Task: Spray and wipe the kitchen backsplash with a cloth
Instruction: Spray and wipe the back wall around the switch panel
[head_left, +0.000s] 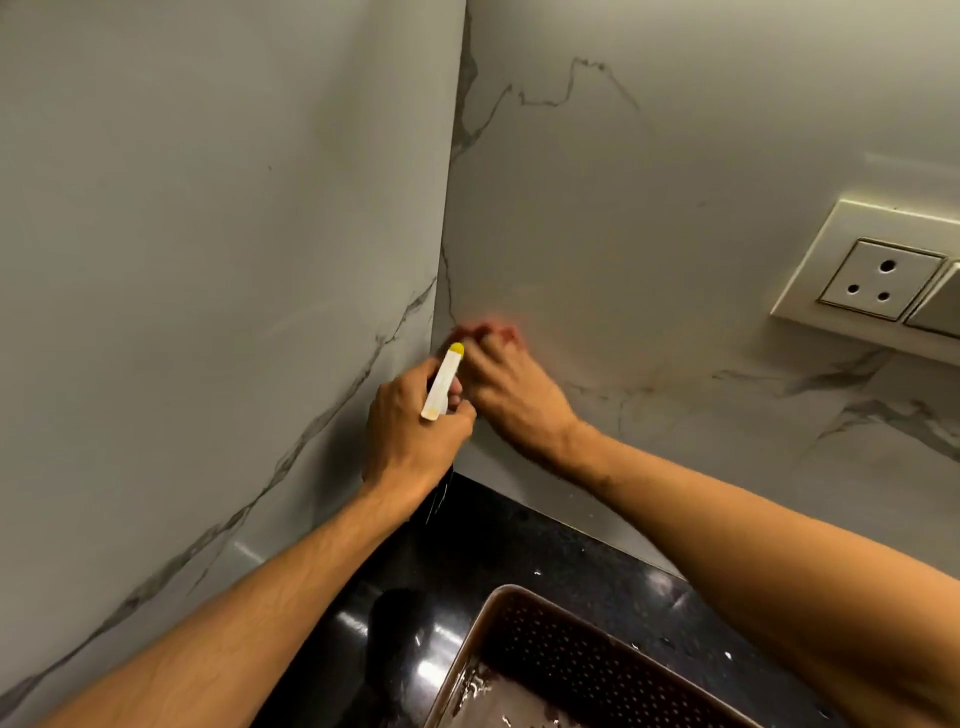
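My left hand (410, 426) grips a spray bottle, whose white head with a yellow nozzle (442, 383) points up into the corner; the bottle's body is hidden below my hand. My right hand (511, 387) presses a red cloth (491, 332) against the marble backsplash (623, 218) just right of the corner. Only a blurred red edge of the cloth shows beyond my fingers. The two hands are almost touching.
A white socket plate (878, 275) is set in the backsplash at the right. The left marble wall (208, 234) meets it at the corner. Below lie a glossy black counter (519, 540) and a brown perforated tray (571, 654) at the bottom.
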